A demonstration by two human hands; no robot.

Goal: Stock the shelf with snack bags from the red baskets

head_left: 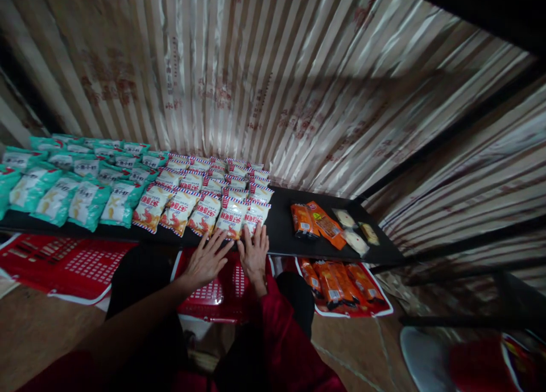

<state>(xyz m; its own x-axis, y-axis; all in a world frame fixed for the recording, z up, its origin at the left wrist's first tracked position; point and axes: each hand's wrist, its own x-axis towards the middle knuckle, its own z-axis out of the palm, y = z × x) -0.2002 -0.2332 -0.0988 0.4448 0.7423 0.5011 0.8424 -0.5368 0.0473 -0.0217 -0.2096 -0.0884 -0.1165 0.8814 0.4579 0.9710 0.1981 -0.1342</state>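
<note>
Rows of white-and-orange snack bags (pixel 180 210) with striped edges stand on a black shelf (pixel 279 224). My left hand (pixel 209 258) lies at the shelf's front edge, fingers spread, its fingertips at the lower part of a front-row snack bag (pixel 231 217). Beside it, my right hand (pixel 255 255) has its fingers stretched out against the bottom of the rightmost front bag (pixel 256 214). Neither hand is wrapped round a bag. The bag bottoms behind my fingertips are partly hidden.
Teal snack bags (pixel 87 201) fill the shelf's left part. Orange packets (pixel 305 220) and small pale packets (pixel 355 242) lie to the right. Below are a red basket (pixel 213 311), another red basket (pixel 98 267) and one holding orange packets (pixel 335 284). Striped sheeting (pixel 239 67) hangs behind.
</note>
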